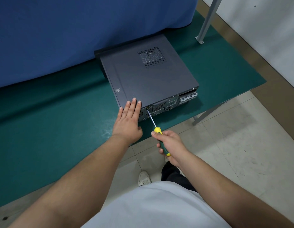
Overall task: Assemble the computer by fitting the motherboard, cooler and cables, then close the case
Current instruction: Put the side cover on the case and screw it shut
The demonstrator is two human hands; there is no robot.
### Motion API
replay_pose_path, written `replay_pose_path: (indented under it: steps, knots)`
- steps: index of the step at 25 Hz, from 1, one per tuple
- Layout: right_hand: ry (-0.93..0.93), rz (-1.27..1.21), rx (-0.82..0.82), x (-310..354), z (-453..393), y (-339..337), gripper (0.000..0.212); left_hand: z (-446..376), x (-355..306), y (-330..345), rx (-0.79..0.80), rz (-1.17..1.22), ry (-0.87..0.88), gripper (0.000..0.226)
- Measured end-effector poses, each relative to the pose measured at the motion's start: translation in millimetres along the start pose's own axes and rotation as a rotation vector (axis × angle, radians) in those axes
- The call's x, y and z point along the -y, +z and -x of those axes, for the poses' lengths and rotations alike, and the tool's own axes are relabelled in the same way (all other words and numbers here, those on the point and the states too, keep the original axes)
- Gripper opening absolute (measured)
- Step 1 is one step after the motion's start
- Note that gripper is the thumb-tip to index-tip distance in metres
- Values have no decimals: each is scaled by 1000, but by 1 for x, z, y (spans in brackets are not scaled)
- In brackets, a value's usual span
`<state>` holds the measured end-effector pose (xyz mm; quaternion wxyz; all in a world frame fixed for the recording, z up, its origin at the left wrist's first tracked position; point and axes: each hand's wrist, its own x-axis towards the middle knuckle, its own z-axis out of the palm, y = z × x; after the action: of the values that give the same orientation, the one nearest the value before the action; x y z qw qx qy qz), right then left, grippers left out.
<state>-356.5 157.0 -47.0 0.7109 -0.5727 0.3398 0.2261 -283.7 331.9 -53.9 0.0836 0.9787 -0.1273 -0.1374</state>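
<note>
Computer case (143,76) lies flat on the green bench (44,120), near its front edge, with the side panel (129,83) already on, so the inside work seems finished. The left hand (129,119) is spread flat and presses on the near corner of the panel. The right hand (170,143) grips a yellow-green screwdriver (157,130); its tip meets the rear edge of the case, where I judge a screw sits. Only fastening the panel seems left.
</note>
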Motion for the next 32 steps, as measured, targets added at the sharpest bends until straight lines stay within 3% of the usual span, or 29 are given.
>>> replay_pose_path:
  steps: [2, 5, 9, 12, 15, 20, 22, 26, 30, 32]
  knots:
    - [56, 2, 42, 2, -1, -5, 34, 0, -1, 0, 1, -2, 1, 104]
    - [144, 5, 137, 10, 1, -10, 46, 0, 0, 0, 8, -6, -3, 105]
    - [15, 41, 13, 5, 0, -3, 44, 0, 0, -1, 12, -4, 0, 106]
    - [77, -31, 56, 4, 0, -7, 33, 0, 0, 0, 12, 1, -3, 106]
    - [175, -28, 90, 9, 2, -10, 51, 0, 1, 0, 19, 7, -1, 106]
    - [-79, 106, -101, 3, 0, -1, 44, 0, 1, 0, 13, 15, 5, 106]
    - [-10, 38, -57, 5, 0, -6, 33, -2, 2, 1, 8, 21, 6, 106]
    - [210, -100, 130, 14, 7, -9, 43, -2, 3, 2, 1, 37, 14, 105]
    - [20, 80, -22, 5, 8, 2, 42, -6, 2, 0, -16, 125, 11, 97]
    - [-48, 97, -71, 2, 6, 3, 33, -4, -4, -3, -183, 376, -33, 74]
